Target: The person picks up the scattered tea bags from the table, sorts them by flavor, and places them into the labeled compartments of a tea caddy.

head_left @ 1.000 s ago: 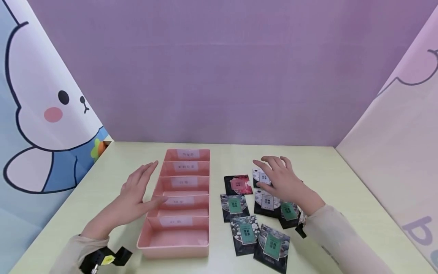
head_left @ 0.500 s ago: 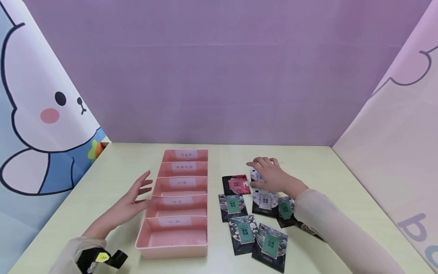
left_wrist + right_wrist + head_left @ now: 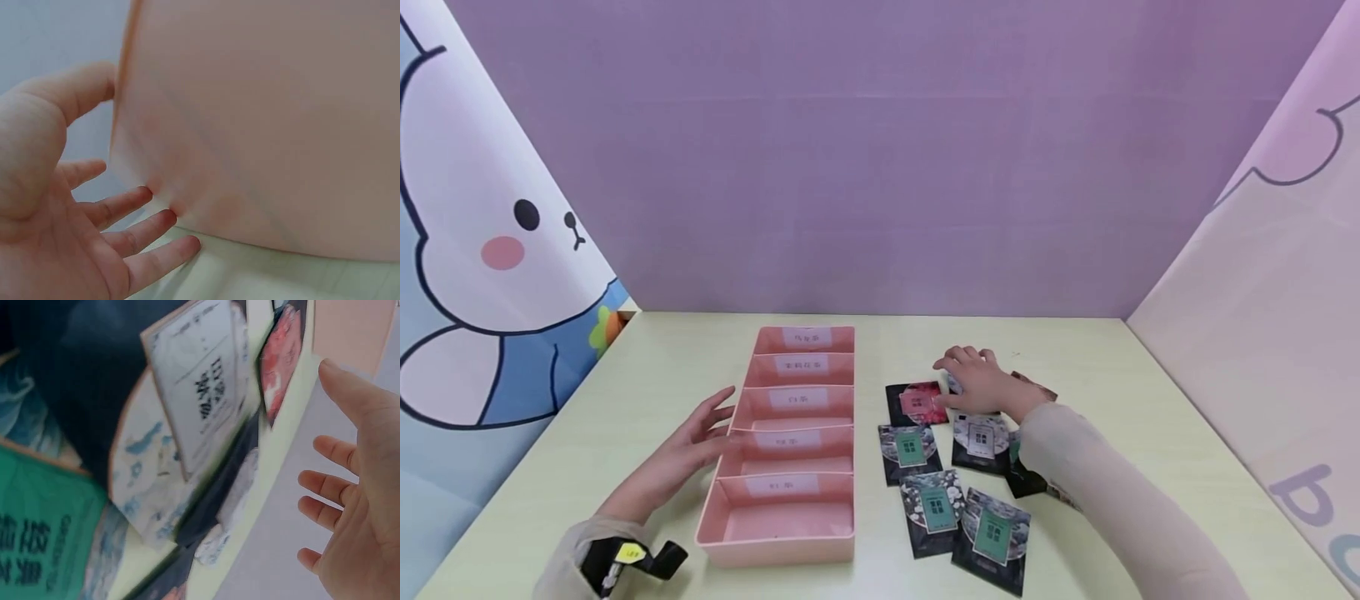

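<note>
My left hand (image 3: 681, 443) is spread beside the box (image 3: 778, 552), thumb at its left rim. The left wrist view shows my fingertips close to the smooth outer wall, hidden from above; I cannot tell whether they touch it. My right hand (image 3: 977, 387) is over the far packets (image 3: 992, 533), partly covering a pale one; the right wrist view shows what the head view hides, my fingers loosely parted, with a gap to the packets. It also makes "GREEN TEA" readable on a green label (image 3: 44, 494).

The packets lie right of the box, flat, dark and four-cornered, some overlapping, with patterned prints; the red packet (image 3: 913, 404) is by my right thumb. The pink box is long, its five compartments in a row, each with a whitish tag (image 3: 782, 484). Below is the pale yellow table (image 3: 1135, 408), behind it a flat purple backdrop (image 3: 880, 167).
</note>
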Action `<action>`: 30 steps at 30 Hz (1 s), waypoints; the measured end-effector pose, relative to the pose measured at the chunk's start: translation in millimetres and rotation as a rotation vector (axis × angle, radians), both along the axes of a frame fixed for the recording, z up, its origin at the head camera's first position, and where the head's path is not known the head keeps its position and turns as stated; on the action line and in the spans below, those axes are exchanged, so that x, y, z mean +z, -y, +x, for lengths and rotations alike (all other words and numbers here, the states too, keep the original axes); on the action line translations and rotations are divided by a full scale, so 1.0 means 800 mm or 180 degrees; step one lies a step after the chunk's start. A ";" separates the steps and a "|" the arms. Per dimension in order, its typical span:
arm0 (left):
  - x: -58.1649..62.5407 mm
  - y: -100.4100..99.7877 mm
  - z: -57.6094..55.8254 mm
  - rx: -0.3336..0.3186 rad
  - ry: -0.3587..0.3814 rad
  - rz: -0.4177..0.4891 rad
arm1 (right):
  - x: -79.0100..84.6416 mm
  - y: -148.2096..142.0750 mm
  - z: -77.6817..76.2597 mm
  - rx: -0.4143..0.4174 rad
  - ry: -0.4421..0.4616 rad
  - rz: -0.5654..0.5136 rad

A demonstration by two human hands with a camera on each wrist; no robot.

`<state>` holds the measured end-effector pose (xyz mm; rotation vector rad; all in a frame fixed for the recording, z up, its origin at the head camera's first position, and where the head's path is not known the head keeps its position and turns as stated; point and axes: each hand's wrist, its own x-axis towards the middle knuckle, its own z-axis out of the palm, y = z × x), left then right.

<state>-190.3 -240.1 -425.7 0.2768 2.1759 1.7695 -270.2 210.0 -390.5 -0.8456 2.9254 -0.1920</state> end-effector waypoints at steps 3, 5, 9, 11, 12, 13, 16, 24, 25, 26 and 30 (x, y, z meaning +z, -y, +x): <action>-0.004 -0.001 -0.001 0.0009 0.0071 -0.0021 | -0.007 0.002 -0.006 -0.0079 0.0028 0.0055; -0.007 -0.001 -0.002 -0.0031 0.0043 0.0002 | -0.011 0.003 -0.010 -0.0131 0.0001 0.0121; -0.017 0.003 -0.002 -0.0101 -0.0055 0.0050 | -0.019 0.008 -0.013 -0.0229 -0.0071 0.0223; -0.020 0.004 -0.002 -0.0103 -0.0077 0.0060 | -0.023 0.010 -0.014 -0.0271 -0.0074 0.0239; -0.022 0.005 -0.002 -0.0097 -0.0087 0.0080 | -0.024 0.011 -0.014 -0.0294 -0.0061 0.0229; -0.023 0.005 -0.002 -0.0088 -0.0091 0.0095 | -0.026 0.012 -0.015 -0.0314 -0.0044 0.0206; -0.025 0.005 -0.001 -0.0053 -0.0082 0.0142 | -0.029 0.014 -0.018 -0.0380 0.0029 0.0118; -0.024 0.003 0.004 0.0018 0.0010 0.0200 | -0.034 0.016 -0.032 -0.0560 0.0244 -0.0101; -0.023 0.003 0.005 0.0037 0.0034 0.0201 | -0.034 0.017 -0.033 -0.0593 0.0252 -0.0102; -0.023 0.002 0.005 0.0059 0.0053 0.0208 | -0.034 0.017 -0.033 -0.0628 0.0271 -0.0109; -0.023 -0.001 0.006 0.0108 0.0117 0.0192 | -0.032 0.020 -0.031 -0.0721 0.0332 -0.0269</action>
